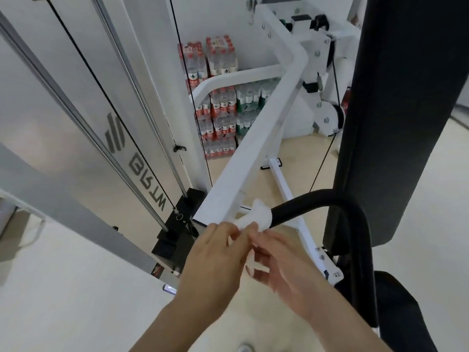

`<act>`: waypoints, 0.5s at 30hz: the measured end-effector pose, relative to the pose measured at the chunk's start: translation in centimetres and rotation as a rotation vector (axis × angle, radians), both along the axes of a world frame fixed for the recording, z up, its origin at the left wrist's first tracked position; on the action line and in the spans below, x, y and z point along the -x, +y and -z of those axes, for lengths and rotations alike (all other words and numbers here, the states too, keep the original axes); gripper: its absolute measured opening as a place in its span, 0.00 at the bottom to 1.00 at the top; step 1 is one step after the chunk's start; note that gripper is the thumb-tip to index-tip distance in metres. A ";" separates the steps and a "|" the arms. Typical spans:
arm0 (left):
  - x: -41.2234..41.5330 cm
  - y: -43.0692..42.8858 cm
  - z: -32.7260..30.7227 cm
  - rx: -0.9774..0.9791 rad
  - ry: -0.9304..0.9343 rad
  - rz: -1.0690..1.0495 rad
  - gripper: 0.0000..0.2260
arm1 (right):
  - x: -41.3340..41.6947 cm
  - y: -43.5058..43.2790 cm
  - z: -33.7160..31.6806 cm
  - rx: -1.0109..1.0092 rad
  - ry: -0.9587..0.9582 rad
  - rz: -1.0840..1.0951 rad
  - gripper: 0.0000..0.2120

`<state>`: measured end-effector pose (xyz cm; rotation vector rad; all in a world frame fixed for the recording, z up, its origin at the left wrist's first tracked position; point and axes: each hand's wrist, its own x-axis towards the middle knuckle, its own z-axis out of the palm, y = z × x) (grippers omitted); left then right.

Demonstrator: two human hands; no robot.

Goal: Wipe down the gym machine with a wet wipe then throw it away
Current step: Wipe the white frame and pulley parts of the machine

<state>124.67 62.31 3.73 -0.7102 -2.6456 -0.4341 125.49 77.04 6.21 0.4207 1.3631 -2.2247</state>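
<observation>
Pinching the crumpled white wet wipe (259,217), the fingers (234,233) of the left hand (215,255) and of the right hand (286,268) are curled on its loose tail, while its other end wraps the tip of the black padded curved handle (330,198) of the white steel-framed gym machine (253,148). Wiping seems underway; throwing away remains, and no bin is visible. Far behind, stacked plastic-wrapped packs (220,118) hold water bottles.

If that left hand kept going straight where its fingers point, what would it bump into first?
Most likely the wet wipe bunched round the end of the black handle; the left hand seems to pinch it. The white frame bar lies beyond, though depth is unclear.
</observation>
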 end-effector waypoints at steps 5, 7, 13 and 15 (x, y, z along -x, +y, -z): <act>-1.4 1.1 -2.2 -0.908 -0.518 -0.220 0.17 | 1.3 0.9 -0.9 0.024 0.031 0.148 0.17; -1.2 1.1 -2.8 -1.247 -0.713 -0.274 0.17 | 1.7 0.9 -1.3 0.089 0.049 0.192 0.11; -0.5 0.3 -3.2 -1.488 -0.831 -0.304 0.15 | 3.2 1.6 -1.9 0.029 0.097 0.324 0.09; -0.4 0.1 -3.1 -1.448 -0.768 -0.309 0.08 | 3.7 2.3 -2.3 -0.123 0.189 0.309 0.06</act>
